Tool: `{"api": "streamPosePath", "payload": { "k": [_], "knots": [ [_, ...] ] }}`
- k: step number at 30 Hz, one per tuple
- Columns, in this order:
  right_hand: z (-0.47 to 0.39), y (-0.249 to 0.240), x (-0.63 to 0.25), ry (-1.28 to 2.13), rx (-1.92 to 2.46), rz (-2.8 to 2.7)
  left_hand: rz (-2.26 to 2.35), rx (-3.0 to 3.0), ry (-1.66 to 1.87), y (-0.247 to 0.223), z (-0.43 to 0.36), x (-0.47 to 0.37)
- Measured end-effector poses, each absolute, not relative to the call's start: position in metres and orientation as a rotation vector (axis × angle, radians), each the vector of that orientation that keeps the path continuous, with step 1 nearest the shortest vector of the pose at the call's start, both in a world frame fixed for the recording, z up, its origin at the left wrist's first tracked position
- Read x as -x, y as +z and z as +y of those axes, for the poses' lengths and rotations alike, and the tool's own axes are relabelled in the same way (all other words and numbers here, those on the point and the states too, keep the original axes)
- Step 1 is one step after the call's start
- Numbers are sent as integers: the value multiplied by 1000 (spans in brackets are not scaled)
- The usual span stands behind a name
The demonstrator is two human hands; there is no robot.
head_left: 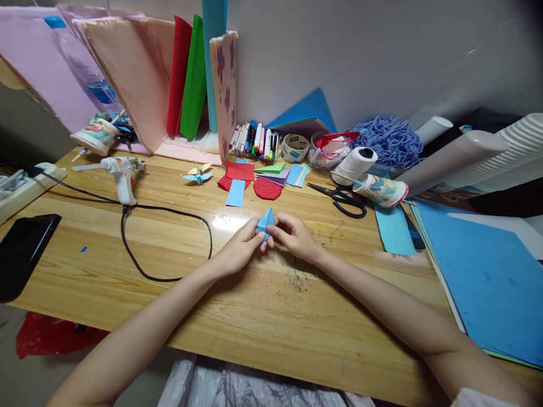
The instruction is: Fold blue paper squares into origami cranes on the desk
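A small folded piece of blue paper [265,221] is held up between both hands over the middle of the wooden table [254,316]. My left hand [242,244] pinches its lower left side with thumb and fingers. On the right, my right hand [295,236] grips the lower right edge, its thumb and forefinger on the paper. Some fingertips are hidden behind the paper. Behind the hands lie a blue paper strip [235,193], a red round piece [267,189] and a folded paper crane [198,174].
A white glue gun [123,180] and its looping black cable [163,279] are at the left, beyond a black phone [25,251]. Black scissors [343,201], a tipped paper cup [382,190] and blue sheets [492,271] are at the right. Markers [255,141] line the back.
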State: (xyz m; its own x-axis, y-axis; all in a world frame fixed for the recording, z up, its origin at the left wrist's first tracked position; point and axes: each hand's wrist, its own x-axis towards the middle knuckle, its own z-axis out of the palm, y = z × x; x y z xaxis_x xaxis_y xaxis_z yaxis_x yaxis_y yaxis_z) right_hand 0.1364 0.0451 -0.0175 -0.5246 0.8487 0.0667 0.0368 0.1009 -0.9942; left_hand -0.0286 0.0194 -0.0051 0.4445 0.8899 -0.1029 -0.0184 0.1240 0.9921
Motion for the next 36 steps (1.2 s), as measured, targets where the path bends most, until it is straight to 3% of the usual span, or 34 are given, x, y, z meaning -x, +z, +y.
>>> {"api": "streamPosePath", "payload": {
  "k": [6, 12, 30, 36],
  "knots": [
    [42, -24, -132, 1325, 977, -1672, 1025, -1160, 907, -12, 21, 19],
    [42, -21, -132, 1357, 1030, -1685, 1278, -1495, 921, 0, 17, 23],
    [43, -21, -135, 1604, 928, -1520, 1065, -1499, 782, -1, 22, 28],
    [43, -23, -136, 1439, 917, -1631, 1086, -1521, 787, -2, 21, 27]
  ]
}}
